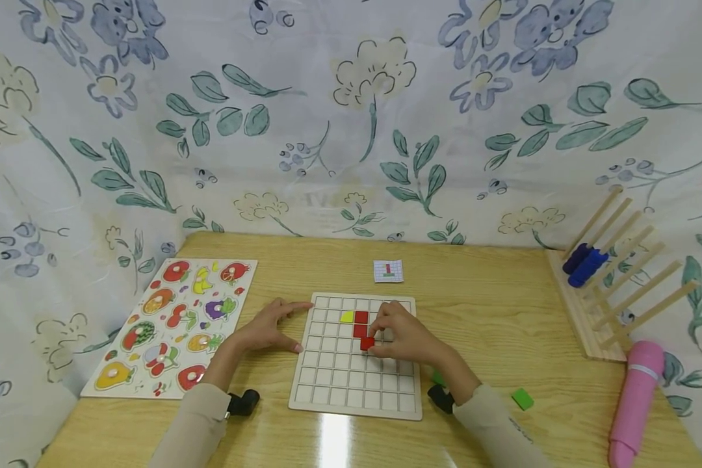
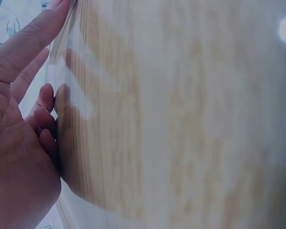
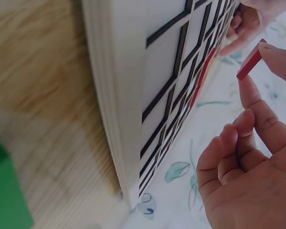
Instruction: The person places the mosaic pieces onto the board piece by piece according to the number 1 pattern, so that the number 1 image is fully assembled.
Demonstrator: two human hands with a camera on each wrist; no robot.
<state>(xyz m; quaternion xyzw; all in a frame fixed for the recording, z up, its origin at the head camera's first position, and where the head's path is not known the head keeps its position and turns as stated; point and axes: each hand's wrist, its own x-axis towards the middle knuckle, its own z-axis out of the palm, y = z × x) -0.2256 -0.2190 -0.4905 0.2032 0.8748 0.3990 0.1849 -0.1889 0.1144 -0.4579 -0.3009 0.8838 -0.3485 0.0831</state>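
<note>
A white grid board (image 1: pixel 339 398) lies on the table in front of me. Set in its upper cells are a yellow piece (image 1: pixel 347 317) with a slanted corner and two red squares (image 1: pixel 360 331), one above the other. My right hand (image 1: pixel 406 339) pinches another red square tile (image 3: pixel 251 61) between thumb and index finger; in the right wrist view it is held above the board. My left hand (image 1: pixel 262 330) is at the board's left edge, thumb and index finger extended to it. Its other fingers curl loosely in the left wrist view.
Behind the board lies a small pattern card (image 1: pixel 389 278). A fruit puzzle board (image 1: pixel 108 383) is at left. Green tiles (image 1: pixel 523 398) lie on the right, one partly behind my right wrist. Further right are a wooden peg rack (image 1: pixel 579 331) with blue pieces and a pink cylindrical object (image 1: pixel 634 403).
</note>
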